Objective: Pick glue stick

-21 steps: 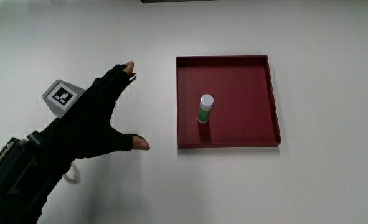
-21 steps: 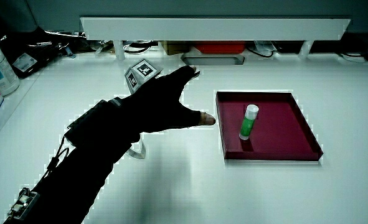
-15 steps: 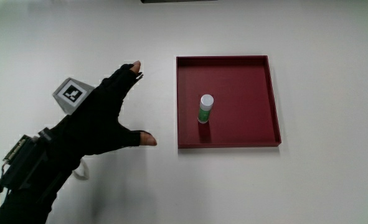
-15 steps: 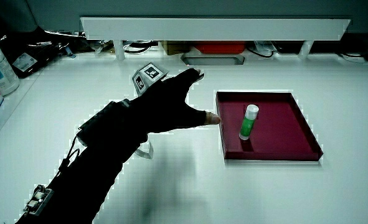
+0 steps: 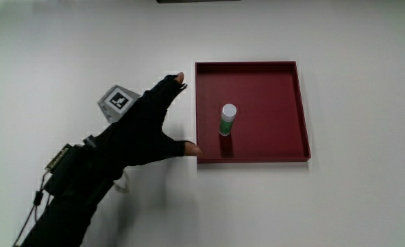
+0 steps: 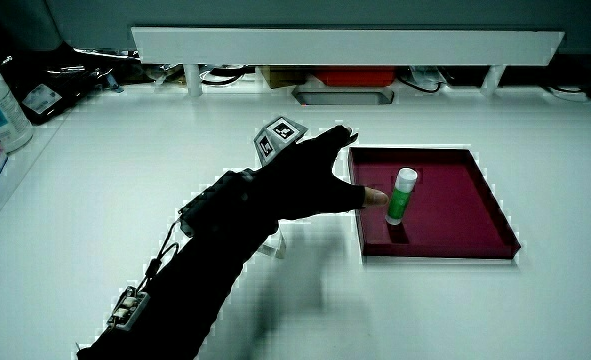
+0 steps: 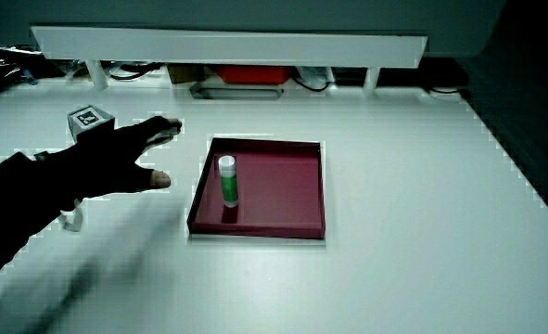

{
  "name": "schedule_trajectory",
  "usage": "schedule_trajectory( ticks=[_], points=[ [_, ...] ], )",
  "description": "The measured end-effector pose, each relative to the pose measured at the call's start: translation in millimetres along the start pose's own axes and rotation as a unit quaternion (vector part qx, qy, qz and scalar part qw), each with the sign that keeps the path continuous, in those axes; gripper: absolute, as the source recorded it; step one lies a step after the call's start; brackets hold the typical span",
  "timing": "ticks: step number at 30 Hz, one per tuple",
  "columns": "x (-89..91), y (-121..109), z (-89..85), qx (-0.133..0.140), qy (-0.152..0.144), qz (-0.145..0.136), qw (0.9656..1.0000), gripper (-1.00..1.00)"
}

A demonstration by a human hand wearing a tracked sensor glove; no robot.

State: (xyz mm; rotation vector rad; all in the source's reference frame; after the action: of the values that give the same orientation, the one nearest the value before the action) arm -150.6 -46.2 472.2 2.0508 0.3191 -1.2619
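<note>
from above, in the main view, the glue stick (image 5: 227, 119) stands upright on the floor of the dark red tray (image 5: 284, 147), about midway between the tray's walls, white cap up and green body below. the hand (image 5: 144, 130) sits over the white table (image 5: 353, 199) just beside the tray, fingers spread and holding nothing. the thumb tip (image 5: 190, 148) lies at the tray's wall near the corner closest to the person, while the longest fingers (image 5: 173, 82) point along the tray's outer wall. the stick is apart from every fingertip, with bare tray floor between it and the thumb. the patterned cube (image 5: 117, 103) rides on the back of the hand, and the black forearm (image 5: 72, 199) runs back toward the person.

in a side view, the hand (image 6: 310, 185) is spread wide, and the thumb tip (image 6: 373, 197) reaches over the tray's wall (image 6: 435, 255), close beside the glue stick (image 6: 400, 196) yet not touching it as far as can be seen.

in a side view, the hand (image 7: 116, 162) looks clear of the tray (image 7: 255, 230), the thumb tip (image 7: 160, 179) short of its wall, and the glue stick (image 7: 227, 179) stands upright inside, well apart from the open fingers.
</note>
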Motion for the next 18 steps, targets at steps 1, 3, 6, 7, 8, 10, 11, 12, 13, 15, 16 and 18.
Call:
schedule_trajectory(
  ticks=[1,3,6,7,8,10,11,12,13,15,16,18],
  points=[
    [-1.0,3.3,-2.2,0.003,0.006,-0.017,0.9998,0.0],
    [-0.5,6.4,-6.1,-0.001,0.002,-0.004,1.0,0.0],
    [-4.9,13.3,-10.2,-0.001,0.001,0.006,1.0,0.0],
    [-4.7,15.4,-11.3,0.001,0.001,0.008,1.0,0.0],
    [-5.1,17.5,-12.7,0.0,-0.003,0.01,0.9999,0.0],
    [-8.3,23.7,-16.4,-0.001,-0.017,-0.005,0.9998,0.0],
    [-8.1,25.6,-18.3,-0.002,-0.02,-0.002,0.9998,0.0],
    [-6.8,27.1,-20.1,-0.003,-0.019,0.007,0.9998,0.0],
    [-10.8,31.6,-22.9,-0.002,-0.026,-0.007,0.9996,0.0],
    [-8.8,36.0,-27.9,-0.008,-0.03,0.005,0.9995,0.0],
    [-8.5,38.7,-30.4,-0.008,-0.028,0.007,0.9996,0.0],
    [-11.9,45.6,-36.1,-0.009,-0.03,-0.005,0.9995,0.0]
  ],
)
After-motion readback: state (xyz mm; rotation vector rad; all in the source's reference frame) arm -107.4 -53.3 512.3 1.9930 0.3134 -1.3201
